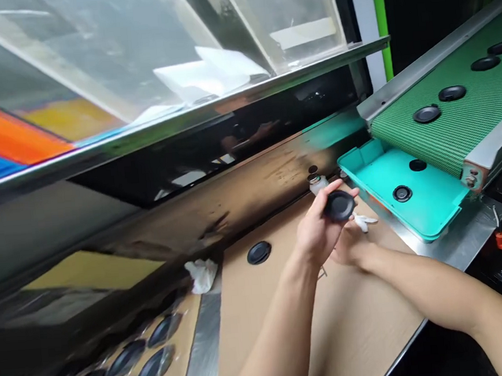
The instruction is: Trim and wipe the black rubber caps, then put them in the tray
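— Black disc (339,205), where is it?

— Pinched in my left hand (318,235), fingertips on its rim, above the cardboard sheet (331,321). Left of it, rows of discs (130,365), a crumpled rag (202,273), one loose disc (258,252).

— And your right hand (352,247)?

— Tucked behind the left, curled around a scrap of white cloth (364,221), I think; grip partly hidden.

— How will it handle?

— Light and rubbery, I'd judge; best held by the edge. Further right: teal tray (435,208), green conveyor (467,119).
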The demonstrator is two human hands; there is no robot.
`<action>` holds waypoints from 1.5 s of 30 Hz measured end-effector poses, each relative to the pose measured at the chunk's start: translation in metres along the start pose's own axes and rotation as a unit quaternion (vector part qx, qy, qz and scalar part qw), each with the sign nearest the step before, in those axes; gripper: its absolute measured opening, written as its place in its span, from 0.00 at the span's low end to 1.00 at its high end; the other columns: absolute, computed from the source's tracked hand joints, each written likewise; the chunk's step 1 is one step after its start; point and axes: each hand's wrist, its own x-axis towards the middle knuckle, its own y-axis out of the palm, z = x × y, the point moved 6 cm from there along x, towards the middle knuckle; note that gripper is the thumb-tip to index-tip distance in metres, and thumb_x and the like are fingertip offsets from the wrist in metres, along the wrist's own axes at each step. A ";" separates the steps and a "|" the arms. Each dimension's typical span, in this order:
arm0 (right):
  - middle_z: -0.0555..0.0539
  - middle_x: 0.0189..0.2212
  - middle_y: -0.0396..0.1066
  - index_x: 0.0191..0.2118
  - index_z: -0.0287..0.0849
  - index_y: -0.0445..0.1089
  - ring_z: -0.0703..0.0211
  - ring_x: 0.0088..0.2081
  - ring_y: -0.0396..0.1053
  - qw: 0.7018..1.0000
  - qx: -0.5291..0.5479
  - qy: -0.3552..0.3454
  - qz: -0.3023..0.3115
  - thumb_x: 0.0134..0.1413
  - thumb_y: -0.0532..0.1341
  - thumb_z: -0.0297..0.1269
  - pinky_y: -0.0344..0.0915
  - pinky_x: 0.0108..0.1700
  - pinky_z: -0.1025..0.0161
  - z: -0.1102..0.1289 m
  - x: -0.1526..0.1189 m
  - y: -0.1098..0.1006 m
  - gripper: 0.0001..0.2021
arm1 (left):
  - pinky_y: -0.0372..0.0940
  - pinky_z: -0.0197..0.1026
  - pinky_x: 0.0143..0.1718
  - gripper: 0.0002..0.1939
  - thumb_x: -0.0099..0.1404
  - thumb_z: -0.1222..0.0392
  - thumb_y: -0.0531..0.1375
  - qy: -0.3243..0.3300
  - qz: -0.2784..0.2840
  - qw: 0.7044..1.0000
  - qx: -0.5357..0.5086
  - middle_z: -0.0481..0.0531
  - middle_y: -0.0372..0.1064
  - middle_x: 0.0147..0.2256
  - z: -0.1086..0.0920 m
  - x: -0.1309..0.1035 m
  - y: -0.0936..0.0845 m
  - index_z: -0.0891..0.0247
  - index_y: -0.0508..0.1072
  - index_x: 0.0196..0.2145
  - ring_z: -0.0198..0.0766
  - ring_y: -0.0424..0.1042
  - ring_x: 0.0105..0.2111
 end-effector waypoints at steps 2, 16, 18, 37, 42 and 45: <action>0.33 0.51 0.73 0.54 0.36 0.75 0.38 0.54 0.66 0.998 -0.056 0.004 0.018 0.62 0.60 0.40 0.64 0.55 0.46 -0.001 0.000 0.004 0.19 | 0.69 0.43 0.34 0.20 0.74 0.51 0.56 -0.040 -0.063 0.994 -0.083 0.64 0.77 0.50 0.002 -0.039 -0.053 0.58 0.72 0.59 0.50 0.78 0.44; 0.39 0.52 0.71 0.59 0.46 0.74 0.47 0.51 0.65 0.985 -0.018 -0.157 -0.066 0.68 0.60 0.44 0.68 0.53 0.52 0.058 -0.024 0.018 0.19 | 0.72 0.50 0.52 0.20 0.75 0.57 0.47 -0.040 -0.154 0.936 -0.312 0.63 0.79 0.43 0.058 -0.078 -0.139 0.68 0.77 0.42 0.47 0.78 0.48; 0.39 0.55 0.70 0.61 0.49 0.73 0.47 0.51 0.64 0.982 -0.069 -0.174 -0.034 0.70 0.57 0.44 0.69 0.52 0.51 0.068 -0.027 0.029 0.19 | 0.71 0.51 0.55 0.23 0.77 0.53 0.47 -0.051 -0.141 0.938 -0.312 0.64 0.79 0.45 0.061 -0.077 -0.135 0.68 0.78 0.43 0.48 0.78 0.50; 0.36 0.56 0.68 0.63 0.46 0.70 0.44 0.55 0.63 0.992 -0.110 -0.050 -0.028 0.71 0.54 0.43 0.65 0.58 0.48 0.045 -0.004 0.014 0.21 | 0.72 0.51 0.55 0.20 0.78 0.57 0.47 -0.036 -0.182 0.937 -0.295 0.61 0.79 0.47 0.067 -0.072 -0.141 0.67 0.76 0.49 0.43 0.78 0.49; 0.37 0.55 0.68 0.65 0.40 0.65 0.47 0.56 0.68 0.997 0.037 -0.062 -0.032 0.58 0.67 0.41 0.66 0.59 0.51 0.038 -0.002 -0.005 0.31 | 0.73 0.49 0.53 0.20 0.79 0.56 0.46 -0.028 -0.180 0.942 -0.280 0.60 0.80 0.43 0.065 -0.071 -0.140 0.67 0.76 0.44 0.44 0.78 0.47; 0.41 0.52 0.74 0.59 0.42 0.70 0.48 0.54 0.71 0.994 0.087 -0.023 0.059 0.52 0.71 0.41 0.67 0.57 0.52 0.041 -0.008 -0.005 0.28 | 0.73 0.47 0.52 0.20 0.79 0.55 0.47 -0.023 -0.181 0.947 -0.264 0.60 0.79 0.43 0.066 -0.071 -0.140 0.67 0.76 0.42 0.44 0.78 0.48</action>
